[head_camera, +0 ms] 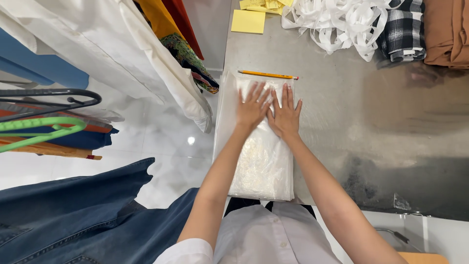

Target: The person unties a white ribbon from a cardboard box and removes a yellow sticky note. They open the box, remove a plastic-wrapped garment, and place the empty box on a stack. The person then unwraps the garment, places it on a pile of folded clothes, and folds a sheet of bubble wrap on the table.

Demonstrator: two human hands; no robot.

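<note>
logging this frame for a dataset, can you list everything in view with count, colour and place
clear plastic bag holding white fabric: one, at the table's left edge, under both hands
pencil: one, yellow, just beyond the bag
sticky notes: several, yellow, far left of the table
white strips: a tangled heap, far middle
plaid cloth: one, black and white, far right
brown cloth: one, far right corner
metal table: one, grey
hanging clothes: several, white, blue, orange, red, patterned, at left
hangers: one green, one black, far left
denim garment: one, blue, lower left
left hand: flat on the bag
right hand: flat on the bag, beside the left
</note>
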